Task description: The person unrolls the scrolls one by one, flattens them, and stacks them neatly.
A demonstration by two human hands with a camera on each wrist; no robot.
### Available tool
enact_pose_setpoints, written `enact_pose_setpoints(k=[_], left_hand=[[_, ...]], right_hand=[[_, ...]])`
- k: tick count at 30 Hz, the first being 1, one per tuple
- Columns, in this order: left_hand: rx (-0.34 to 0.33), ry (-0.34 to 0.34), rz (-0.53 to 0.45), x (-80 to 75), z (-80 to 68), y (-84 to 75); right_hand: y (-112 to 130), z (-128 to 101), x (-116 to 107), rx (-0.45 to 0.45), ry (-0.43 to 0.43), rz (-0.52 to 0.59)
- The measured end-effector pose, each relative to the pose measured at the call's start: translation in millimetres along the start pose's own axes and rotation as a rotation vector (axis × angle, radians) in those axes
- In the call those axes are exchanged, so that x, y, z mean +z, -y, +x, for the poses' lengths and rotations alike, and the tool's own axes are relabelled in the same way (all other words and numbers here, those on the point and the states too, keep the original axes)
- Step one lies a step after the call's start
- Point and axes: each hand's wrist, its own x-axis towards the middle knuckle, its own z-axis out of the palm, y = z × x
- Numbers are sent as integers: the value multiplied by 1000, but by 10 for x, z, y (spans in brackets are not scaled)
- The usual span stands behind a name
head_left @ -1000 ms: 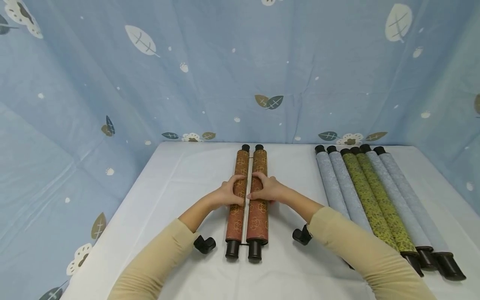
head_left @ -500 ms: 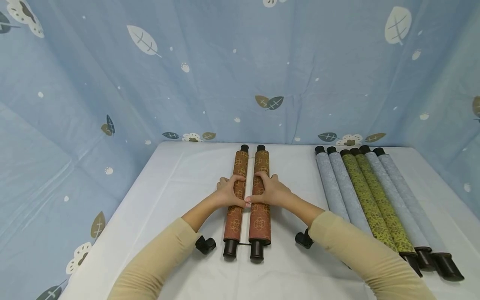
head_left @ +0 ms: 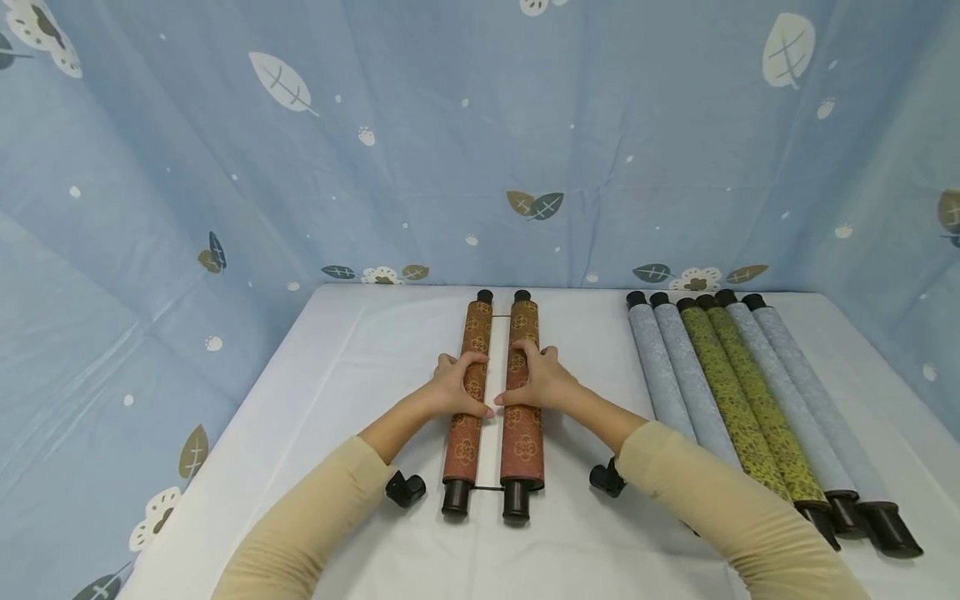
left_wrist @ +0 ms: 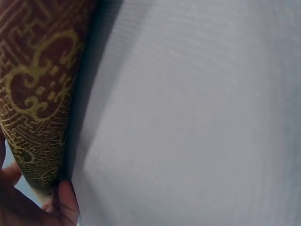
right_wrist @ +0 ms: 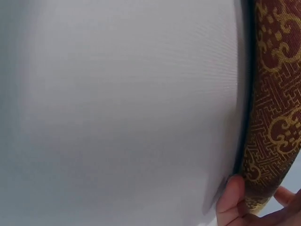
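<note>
Each hand curls its grip over one brown roll, left hand [head_left: 455,389] on the left roll [head_left: 467,398], right hand [head_left: 542,385] on the right roll [head_left: 522,400], holding them slightly apart on the surface [head_left: 337,367].

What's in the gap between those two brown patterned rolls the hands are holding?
In the head view, a strip of white sheet shows between the left roll and the right roll, with both thumbs meeting over it.

White-clothed table [head_left: 315,400]: two brown scroll rolls [head_left: 495,400], six scrolls [head_left: 742,400] right, black caps [head_left: 405,488].
</note>
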Motion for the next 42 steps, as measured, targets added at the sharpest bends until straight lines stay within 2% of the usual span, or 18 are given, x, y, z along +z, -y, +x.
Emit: enact_pose_setpoints(k=[3, 10, 15, 21, 27, 36, 42], left_hand=[[17, 22, 25, -20, -2, 15], [40, 132, 78, -63, 24, 46], [59, 160, 124, -84, 37, 57], [63, 99, 141, -55, 26, 66], [85, 20, 163, 1, 5, 90], [31, -47, 151, -31, -35, 119], [30, -53, 112, -58, -43, 150]], right_hand=[[-8, 12, 9, -1, 15, 22], [-27, 40, -18, 39, 150, 68], [-33, 38, -16, 33, 154, 84], [-50, 6, -25, -5, 141, 10], [-46, -22, -34, 7, 118, -67], [-70, -21, -67, 82, 63, -70], [-96, -3, -70, 71, 52, -35]])
